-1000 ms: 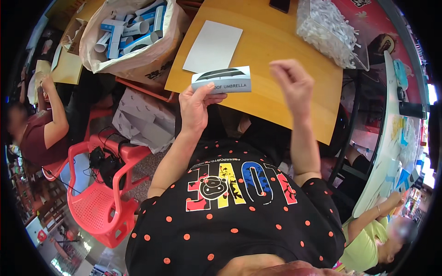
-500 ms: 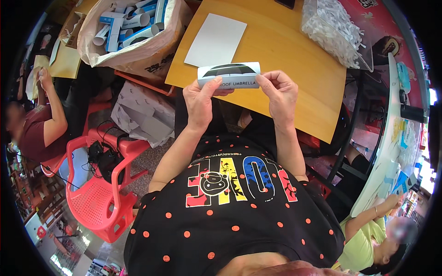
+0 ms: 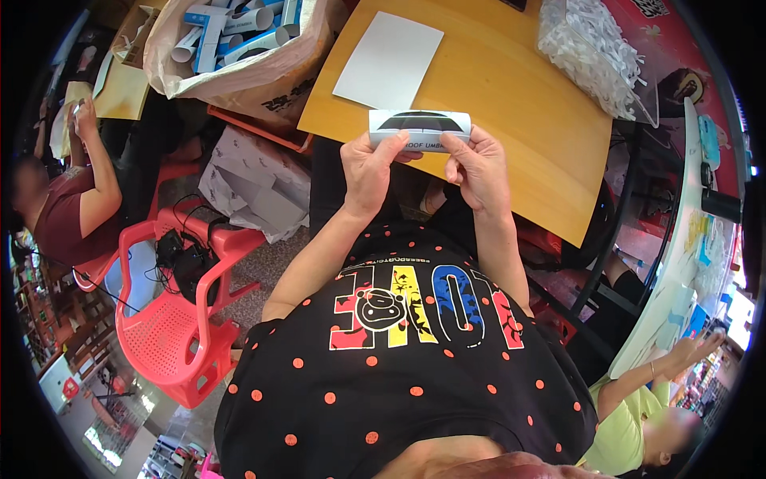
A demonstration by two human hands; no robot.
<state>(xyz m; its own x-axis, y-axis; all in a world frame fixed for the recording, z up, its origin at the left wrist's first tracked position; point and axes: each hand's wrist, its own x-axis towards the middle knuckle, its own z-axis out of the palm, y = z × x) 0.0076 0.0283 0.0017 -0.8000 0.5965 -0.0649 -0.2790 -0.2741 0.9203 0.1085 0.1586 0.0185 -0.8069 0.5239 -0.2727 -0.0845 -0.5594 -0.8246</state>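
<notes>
Between my two hands I hold a rolled printed paper sleeve (image 3: pixel 421 124), a white and grey tube with a dark umbrella picture, over the near edge of the table. My left hand (image 3: pixel 372 172) grips its left end, the thumb pressed on the front. With thumb and fingers my right hand (image 3: pixel 481 168) pinches the right end. Beyond the tube a stack of flat white sheets (image 3: pixel 388 60) lies on the table. Off to the left, a big white sack (image 3: pixel 171 76) holds several similar blue and white tubes (image 3: pixel 209 48).
The yellow wooden table (image 3: pixel 495 96) bears a clear bin of white paper strips (image 3: pixel 590 60) at its far right. A red plastic chair (image 3: pixel 171 319) with black cables stands left. One person (image 3: pixel 76 211) sits left, another (image 3: pixel 630 423) works at a white table (image 3: pixel 662 295) right.
My right thumb and fingers have shifted inward along the tube, and my hands are closer together. The whole view has shifted slightly. The person at right has moved their hands.
</notes>
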